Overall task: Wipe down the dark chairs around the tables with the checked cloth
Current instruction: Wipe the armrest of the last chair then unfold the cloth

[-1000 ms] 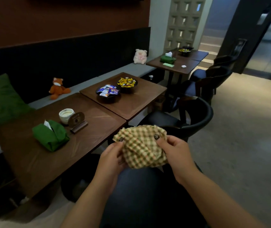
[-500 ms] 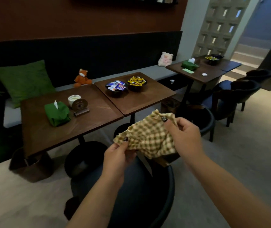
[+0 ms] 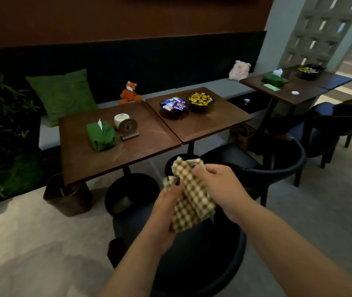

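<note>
The checked cloth (image 3: 192, 196), green and cream, hangs between both hands above a dark round chair (image 3: 194, 254) right below me. My left hand (image 3: 166, 209) pinches the cloth's left edge with thumb and fingers. My right hand (image 3: 220, 185) grips its upper right corner. A second dark chair (image 3: 277, 166) stands to the right, tucked by the middle table. More dark chairs (image 3: 331, 125) sit at the far right.
Two wooden tables (image 3: 149, 142) stand ahead, carrying a green tissue pouch (image 3: 101, 136), a cup, a round sign and two snack bowls (image 3: 174, 106). A third table (image 3: 284, 91) is at the back right. A bench with a green cushion and soft toys runs along the wall. A brown basket (image 3: 66, 196) sits on the floor.
My view has pulled back and swung left, showing more floor and plants. The hands have drawn closer together, and the cloth now hangs folded and narrower between them.
</note>
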Demonstrator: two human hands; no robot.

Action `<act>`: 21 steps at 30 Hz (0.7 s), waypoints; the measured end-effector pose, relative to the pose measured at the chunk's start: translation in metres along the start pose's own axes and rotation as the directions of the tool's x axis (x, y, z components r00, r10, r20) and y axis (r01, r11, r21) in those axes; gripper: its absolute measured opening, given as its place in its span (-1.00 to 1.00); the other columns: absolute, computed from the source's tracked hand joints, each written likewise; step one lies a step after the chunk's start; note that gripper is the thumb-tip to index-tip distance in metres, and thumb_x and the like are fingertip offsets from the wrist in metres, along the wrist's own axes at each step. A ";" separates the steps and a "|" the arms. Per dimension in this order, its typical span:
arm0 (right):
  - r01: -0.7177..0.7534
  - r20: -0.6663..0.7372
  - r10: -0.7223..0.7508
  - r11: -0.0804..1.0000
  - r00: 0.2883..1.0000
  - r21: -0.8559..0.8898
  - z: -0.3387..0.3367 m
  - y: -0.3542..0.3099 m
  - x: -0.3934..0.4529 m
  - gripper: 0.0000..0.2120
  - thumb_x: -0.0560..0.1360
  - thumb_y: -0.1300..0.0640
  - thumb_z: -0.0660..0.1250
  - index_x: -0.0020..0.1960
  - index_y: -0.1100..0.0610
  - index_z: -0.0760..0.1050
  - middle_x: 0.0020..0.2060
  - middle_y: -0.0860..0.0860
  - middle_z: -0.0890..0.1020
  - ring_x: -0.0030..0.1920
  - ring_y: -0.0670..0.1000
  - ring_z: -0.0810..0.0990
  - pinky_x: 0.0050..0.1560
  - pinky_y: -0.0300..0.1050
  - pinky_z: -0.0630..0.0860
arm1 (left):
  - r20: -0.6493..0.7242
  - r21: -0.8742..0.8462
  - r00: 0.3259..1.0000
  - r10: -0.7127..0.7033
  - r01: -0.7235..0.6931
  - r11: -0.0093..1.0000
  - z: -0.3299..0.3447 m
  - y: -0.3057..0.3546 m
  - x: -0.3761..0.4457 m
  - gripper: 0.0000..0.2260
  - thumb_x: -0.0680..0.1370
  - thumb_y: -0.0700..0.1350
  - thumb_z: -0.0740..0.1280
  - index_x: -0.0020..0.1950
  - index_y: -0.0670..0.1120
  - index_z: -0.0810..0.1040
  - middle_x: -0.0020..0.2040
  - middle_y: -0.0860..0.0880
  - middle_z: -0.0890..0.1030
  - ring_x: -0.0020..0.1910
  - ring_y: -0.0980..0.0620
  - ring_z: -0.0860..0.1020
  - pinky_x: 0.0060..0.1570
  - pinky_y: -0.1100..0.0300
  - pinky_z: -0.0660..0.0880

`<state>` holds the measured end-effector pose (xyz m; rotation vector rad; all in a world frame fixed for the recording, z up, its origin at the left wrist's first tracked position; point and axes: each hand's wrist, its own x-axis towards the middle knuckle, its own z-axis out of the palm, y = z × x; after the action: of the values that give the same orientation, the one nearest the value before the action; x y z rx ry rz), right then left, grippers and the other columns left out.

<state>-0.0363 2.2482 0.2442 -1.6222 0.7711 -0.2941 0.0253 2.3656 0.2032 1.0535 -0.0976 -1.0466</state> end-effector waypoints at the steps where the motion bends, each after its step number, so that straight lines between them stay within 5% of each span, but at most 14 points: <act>1: -0.045 -0.021 0.046 0.997 0.999 0.064 -0.002 0.000 0.001 -0.67 0.58 0.04 0.25 -0.01 0.31 0.60 -0.11 0.19 0.69 -0.09 0.13 0.68 -0.02 0.08 0.59 | -0.044 0.024 0.999 0.006 -0.005 1.000 -0.004 -0.002 0.003 -0.46 0.31 0.11 0.40 0.25 -0.05 0.54 0.11 -0.04 0.68 0.07 -0.04 0.65 -0.13 0.12 0.58; 6: -0.098 -0.214 0.165 0.952 0.963 0.291 -0.031 0.005 0.002 -0.77 0.60 0.08 0.23 -0.06 0.15 0.63 -0.24 0.01 0.72 -0.19 0.00 0.70 -0.17 -0.12 0.60 | -0.339 0.063 0.941 -0.009 0.032 0.998 -0.030 -0.012 0.020 -0.60 0.41 -0.16 0.51 0.22 -0.05 0.55 0.05 -0.03 0.67 0.02 -0.05 0.64 -0.13 0.14 0.53; 12: 0.001 -0.541 0.333 0.851 0.773 0.525 -0.075 0.042 0.025 -0.80 0.60 0.06 0.23 -0.02 0.16 0.55 -0.20 0.01 0.64 -0.14 0.03 0.65 -0.25 -0.11 0.56 | -0.299 0.022 0.954 -0.001 0.008 1.000 -0.046 -0.032 0.042 -0.80 0.55 -0.29 0.34 0.16 -0.12 0.55 -0.03 -0.10 0.67 -0.11 0.01 0.63 -0.17 0.17 0.53; 15: 0.080 -0.704 0.241 0.917 0.668 0.390 -0.110 0.058 0.034 -0.78 0.61 0.05 0.20 -0.14 0.08 0.54 -0.22 -0.04 0.64 -0.13 -0.02 0.64 -0.21 -0.13 0.57 | -0.318 0.048 0.948 -0.012 0.029 0.998 -0.044 -0.049 0.061 -0.83 0.57 -0.27 0.31 0.12 -0.09 0.57 -0.14 -0.05 0.64 -0.22 0.07 0.57 -0.23 0.22 0.47; 18: 0.029 -0.793 0.044 0.997 0.608 0.077 -0.151 0.085 0.055 -0.82 0.58 0.01 0.19 -0.04 0.09 0.49 -0.13 0.01 0.60 -0.05 0.04 0.60 -0.06 -0.01 0.57 | -0.332 0.056 0.940 -0.082 0.106 0.993 -0.037 -0.073 0.089 -0.86 0.58 -0.24 0.31 0.08 -0.06 0.58 -0.19 -0.03 0.66 -0.24 0.08 0.58 -0.24 0.21 0.48; 21: -0.154 -0.671 0.013 0.976 0.742 -0.151 -0.177 0.126 0.079 -0.85 0.55 0.02 0.25 -0.06 0.11 0.46 -0.22 0.02 0.54 -0.12 0.06 0.54 -0.21 -0.08 0.46 | -0.338 0.082 0.929 -0.152 0.190 0.978 -0.028 -0.108 0.124 -0.87 0.58 -0.22 0.30 0.08 -0.05 0.58 -0.16 -0.03 0.68 -0.23 0.08 0.61 -0.24 0.21 0.49</act>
<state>-0.1214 2.0583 0.1447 -1.6624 1.4604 -0.7853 0.0357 2.2827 0.0588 1.3476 0.2131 -1.0146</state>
